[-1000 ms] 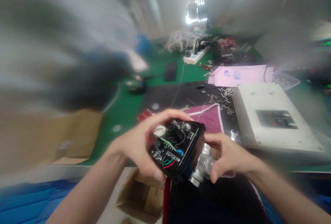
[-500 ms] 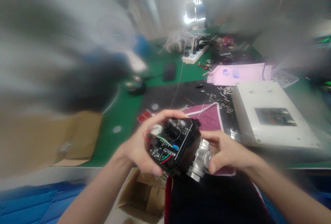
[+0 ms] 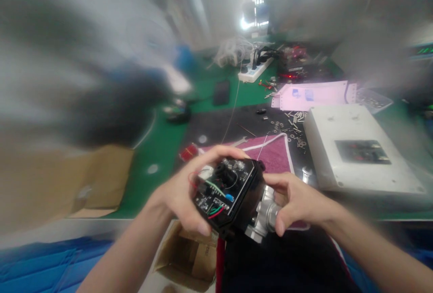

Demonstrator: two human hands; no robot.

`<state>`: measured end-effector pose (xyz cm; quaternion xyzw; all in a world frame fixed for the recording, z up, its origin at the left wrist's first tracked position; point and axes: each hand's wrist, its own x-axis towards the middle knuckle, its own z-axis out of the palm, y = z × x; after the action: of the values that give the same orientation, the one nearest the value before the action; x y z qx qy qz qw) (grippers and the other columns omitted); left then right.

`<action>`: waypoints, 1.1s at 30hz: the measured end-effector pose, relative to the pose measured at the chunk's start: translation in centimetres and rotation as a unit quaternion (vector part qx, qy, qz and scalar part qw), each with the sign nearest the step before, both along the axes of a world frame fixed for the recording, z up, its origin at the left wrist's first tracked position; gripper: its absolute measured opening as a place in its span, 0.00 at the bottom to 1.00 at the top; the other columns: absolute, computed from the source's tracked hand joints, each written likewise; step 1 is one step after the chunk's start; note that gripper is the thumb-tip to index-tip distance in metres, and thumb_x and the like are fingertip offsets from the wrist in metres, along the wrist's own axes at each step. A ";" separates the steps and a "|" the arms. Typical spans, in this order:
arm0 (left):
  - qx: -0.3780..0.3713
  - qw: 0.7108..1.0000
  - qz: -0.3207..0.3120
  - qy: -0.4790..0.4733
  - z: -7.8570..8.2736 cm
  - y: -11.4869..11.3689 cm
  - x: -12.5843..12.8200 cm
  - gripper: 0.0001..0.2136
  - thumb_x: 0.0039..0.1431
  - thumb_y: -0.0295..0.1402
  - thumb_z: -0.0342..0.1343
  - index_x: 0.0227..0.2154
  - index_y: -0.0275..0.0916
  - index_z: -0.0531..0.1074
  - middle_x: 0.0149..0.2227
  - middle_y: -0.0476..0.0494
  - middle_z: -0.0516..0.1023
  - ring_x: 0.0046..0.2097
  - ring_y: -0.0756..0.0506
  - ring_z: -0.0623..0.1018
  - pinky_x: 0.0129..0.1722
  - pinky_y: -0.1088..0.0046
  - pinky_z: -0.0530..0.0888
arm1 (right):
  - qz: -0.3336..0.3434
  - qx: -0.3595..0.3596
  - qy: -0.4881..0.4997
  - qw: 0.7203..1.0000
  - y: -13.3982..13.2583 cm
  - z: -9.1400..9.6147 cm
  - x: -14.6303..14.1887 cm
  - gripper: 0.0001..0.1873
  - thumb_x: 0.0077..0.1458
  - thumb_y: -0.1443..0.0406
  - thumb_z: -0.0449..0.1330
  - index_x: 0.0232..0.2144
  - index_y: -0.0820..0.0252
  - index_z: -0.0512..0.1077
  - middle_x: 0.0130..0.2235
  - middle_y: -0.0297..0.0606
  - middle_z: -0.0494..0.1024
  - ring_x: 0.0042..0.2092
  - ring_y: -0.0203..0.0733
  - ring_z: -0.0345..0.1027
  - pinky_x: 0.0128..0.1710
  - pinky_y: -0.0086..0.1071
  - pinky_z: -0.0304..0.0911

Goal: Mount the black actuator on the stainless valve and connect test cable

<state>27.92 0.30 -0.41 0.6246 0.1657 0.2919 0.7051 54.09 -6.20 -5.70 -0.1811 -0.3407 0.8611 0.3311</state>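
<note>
An electric valve actuator with an open-topped black housing (image 3: 249,200) is held up in front of me over the bench's near edge. Its circuit board (image 3: 219,190) faces up, with green, red and white wires and a blue component. A silver metal valve body (image 3: 264,215) is joined to the housing's right side. My left hand (image 3: 184,196) wraps round the housing from the left, thumb at the near side and fingers over the far edge. From the right, my right hand (image 3: 297,198) grips the valve's end fitting between thumb and fingers; some fingertips are hidden behind it.
Behind the actuator, a purple cloth (image 3: 270,151) lies on a black mat (image 3: 209,126). Loose metal pins and rings (image 3: 294,126) and a wrench (image 3: 306,175) are near a white box (image 3: 361,148). A power strip (image 3: 255,72) stands farther back. Below is a cardboard box (image 3: 186,257).
The actuator and valve have dropped slightly in view, with both hands still on them. My right thumb has shifted a little down and right. Red lights now show on equipment at the back.
</note>
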 end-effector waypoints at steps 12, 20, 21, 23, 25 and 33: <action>0.230 0.955 -0.032 0.183 2.3 2.6 -2.9 0.53 0.34 0.38 0.84 0.68 0.49 0.71 0.70 0.31 0.69 0.72 0.23 0.68 0.71 0.43 0.67 | -0.049 0.056 -0.084 0.994 -0.7 -0.1 -0.1 0.46 0.43 0.72 0.81 0.64 0.49 0.75 0.52 0.35 0.81 0.44 0.36 0.77 0.55 0.34 0.73; 0.136 0.953 0.188 0.193 0.6 -1.2 -0.8 0.57 0.42 0.34 0.82 0.73 0.53 0.56 0.67 0.38 0.73 0.66 0.32 0.77 0.68 0.52 0.75 | -0.234 0.312 -0.339 0.856 -0.3 -0.9 -1.1 0.42 0.50 0.59 0.80 0.64 0.53 0.71 0.58 0.42 0.76 0.58 0.48 0.73 0.59 0.42 0.73; 0.165 0.942 0.204 0.209 0.2 -1.5 -0.3 0.55 0.45 0.34 0.81 0.73 0.52 0.56 0.67 0.38 0.72 0.66 0.33 0.77 0.69 0.52 0.74 | -0.237 0.357 -0.387 0.816 -0.3 -1.1 -1.0 0.39 0.51 0.57 0.79 0.63 0.54 0.72 0.58 0.43 0.76 0.58 0.50 0.73 0.60 0.45 0.72; 0.212 0.924 0.211 0.237 -0.2 -1.6 0.4 0.51 0.50 0.34 0.77 0.73 0.49 0.54 0.68 0.37 0.71 0.67 0.34 0.76 0.71 0.51 0.71 | -0.230 0.427 -0.461 0.743 -0.4 -1.4 -0.8 0.36 0.53 0.56 0.78 0.60 0.56 0.73 0.58 0.45 0.78 0.59 0.53 0.73 0.61 0.49 0.71; 0.249 0.912 0.198 0.257 -0.4 -1.6 0.9 0.50 0.52 0.36 0.75 0.73 0.47 0.53 0.69 0.36 0.68 0.68 0.34 0.74 0.72 0.51 0.70 | -0.223 0.473 -0.502 0.689 -0.5 -1.5 -0.5 0.34 0.54 0.57 0.77 0.59 0.58 0.72 0.57 0.47 0.78 0.59 0.56 0.72 0.60 0.52 0.72; 0.374 0.865 0.140 0.305 1.0 -1.2 2.3 0.51 0.53 0.41 0.72 0.74 0.43 0.48 0.69 0.35 0.67 0.67 0.35 0.74 0.68 0.57 0.74 | -0.257 0.498 -0.540 0.628 -0.9 -1.3 0.0 0.25 0.54 0.60 0.76 0.52 0.58 0.76 0.53 0.48 0.80 0.53 0.58 0.75 0.50 0.51 0.76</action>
<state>30.27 -0.88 0.61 0.8695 0.3369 0.2223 0.2848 54.13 -7.09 -6.98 -0.5015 -0.7746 0.1887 0.3359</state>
